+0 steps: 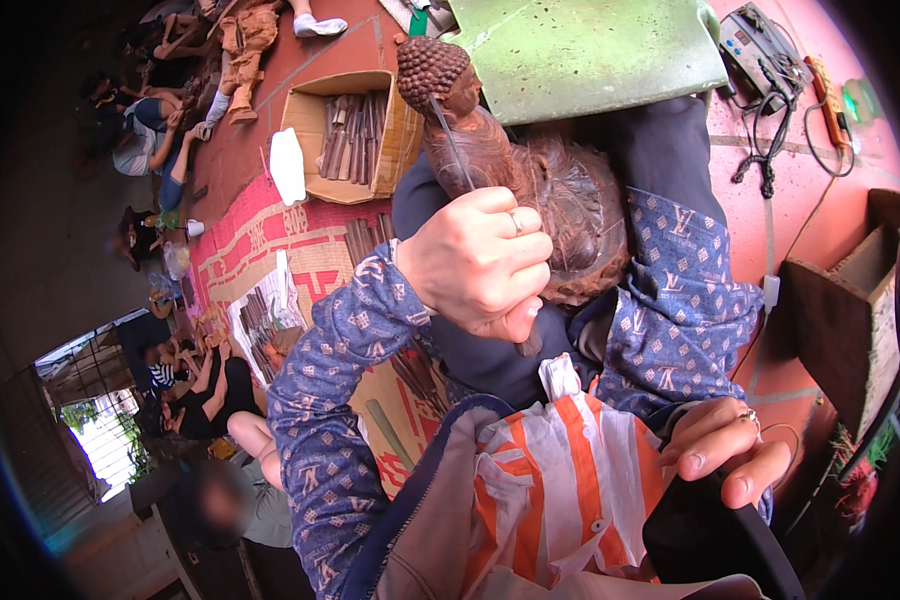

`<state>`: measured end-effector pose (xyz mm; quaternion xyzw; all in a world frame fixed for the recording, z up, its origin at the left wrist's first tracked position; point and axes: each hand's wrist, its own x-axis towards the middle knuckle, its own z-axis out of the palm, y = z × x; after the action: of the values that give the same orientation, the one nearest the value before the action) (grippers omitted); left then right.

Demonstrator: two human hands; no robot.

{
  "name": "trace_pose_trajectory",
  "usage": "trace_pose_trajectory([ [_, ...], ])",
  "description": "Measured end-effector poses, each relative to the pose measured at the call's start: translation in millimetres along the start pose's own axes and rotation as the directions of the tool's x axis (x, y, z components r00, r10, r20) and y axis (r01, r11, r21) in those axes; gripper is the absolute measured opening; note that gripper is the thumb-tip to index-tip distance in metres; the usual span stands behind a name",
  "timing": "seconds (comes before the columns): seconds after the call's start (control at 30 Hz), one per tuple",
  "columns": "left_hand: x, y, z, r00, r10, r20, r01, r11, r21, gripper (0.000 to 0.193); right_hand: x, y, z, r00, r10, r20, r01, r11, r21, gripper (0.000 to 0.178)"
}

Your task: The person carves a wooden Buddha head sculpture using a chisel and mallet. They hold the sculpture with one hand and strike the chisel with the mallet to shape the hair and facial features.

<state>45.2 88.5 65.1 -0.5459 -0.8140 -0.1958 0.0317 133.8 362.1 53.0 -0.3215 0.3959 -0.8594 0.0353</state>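
Note:
A dark brown carved wooden statue (pixel 560 200) with a knobbly head (pixel 430 68) lies across my lap. My left hand (pixel 480 262), wearing a ring, is closed around a thin metal carving tool (pixel 452 145) whose shaft runs up along the statue's neck toward the head. My right hand (pixel 725 452), also ringed, sits low at the right, fingers curled over a black rounded object (pixel 710 535) whose kind I cannot tell. Blue patterned sleeves cover both arms. An orange-and-white striped cloth (pixel 555 490) lies below the statue.
An open cardboard box (pixel 305 100) holds several wooden-handled tools. A green board (pixel 580 50) is above the statue. A power strip and cables (pixel 805 95) lie at top right, a wooden crate (pixel 850 310) at right. Several people sit at the left on a red mat (pixel 270 235).

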Motion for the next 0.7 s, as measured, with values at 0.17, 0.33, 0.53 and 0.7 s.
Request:
trace_pose_trajectory([
  [0.17, 2.4, -0.6, -10.5, 0.992, -0.01, 0.127, 0.014, 0.999, -0.034, 0.02, -1.3, 1.7, 0.0, 1.0, -0.006, -0.01, 0.006, 1.0, 0.01, 0.025],
  [0.33, -2.6, -3.8, -6.4, 0.996, 0.02, 0.087, -0.014, 0.997, -0.071, 0.021, -1.8, 0.4, 1.8, 1.0, -0.009, -0.018, 0.009, 1.0, 0.01, 0.024],
  [0.53, -3.0, -4.4, -8.0, 0.995, 0.022, 0.102, -0.015, 0.998, -0.065, 0.02, -2.8, -1.4, 4.8, 0.999, -0.015, -0.04, 0.016, 1.0, 0.013, 0.022],
  [0.7, 0.1, -6.4, -14.3, 0.993, 0.035, 0.113, -0.025, 0.995, -0.095, 0.02, -2.7, -3.8, 8.5, 0.998, -0.013, -0.057, 0.014, 1.0, 0.013, 0.02],
])
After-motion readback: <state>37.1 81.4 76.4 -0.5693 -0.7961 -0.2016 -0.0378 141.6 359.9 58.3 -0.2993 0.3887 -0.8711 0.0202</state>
